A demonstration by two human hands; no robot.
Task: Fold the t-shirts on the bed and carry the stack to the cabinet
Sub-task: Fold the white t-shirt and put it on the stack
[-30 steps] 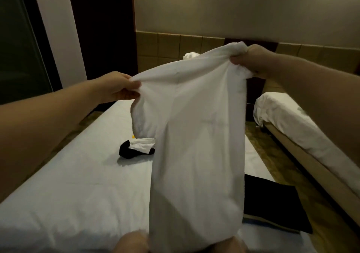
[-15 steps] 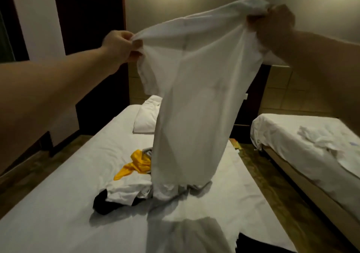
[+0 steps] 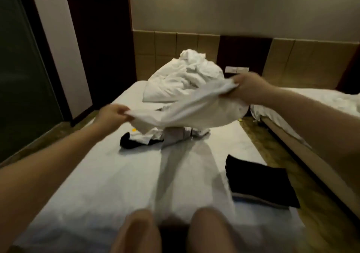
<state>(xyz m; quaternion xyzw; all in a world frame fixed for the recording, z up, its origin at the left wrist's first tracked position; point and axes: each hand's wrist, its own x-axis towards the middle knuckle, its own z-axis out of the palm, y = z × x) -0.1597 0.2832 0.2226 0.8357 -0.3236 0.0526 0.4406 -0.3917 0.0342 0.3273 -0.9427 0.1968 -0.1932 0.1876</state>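
A white t-shirt (image 3: 191, 108) stretches out in the air over the middle of the bed (image 3: 97, 184). My left hand (image 3: 112, 116) grips its left end and my right hand (image 3: 247, 88) grips its right end, higher and farther away. Beneath it lies a loose pile of clothes (image 3: 148, 138), black and white, with a speck of yellow. A folded dark stack (image 3: 259, 184) rests at the bed's right edge, nearer to me.
A crumpled white duvet and pillow (image 3: 185, 77) sit at the head of the bed. A second bed (image 3: 311, 116) stands to the right across a narrow floor gap. My knees (image 3: 175, 233) press against the bed's foot. Dark door and glass panel on the left.
The shirt hung upright, raised high half a second ago; now both hands have swung it down and forward, so it billows flat over the clothes pile.
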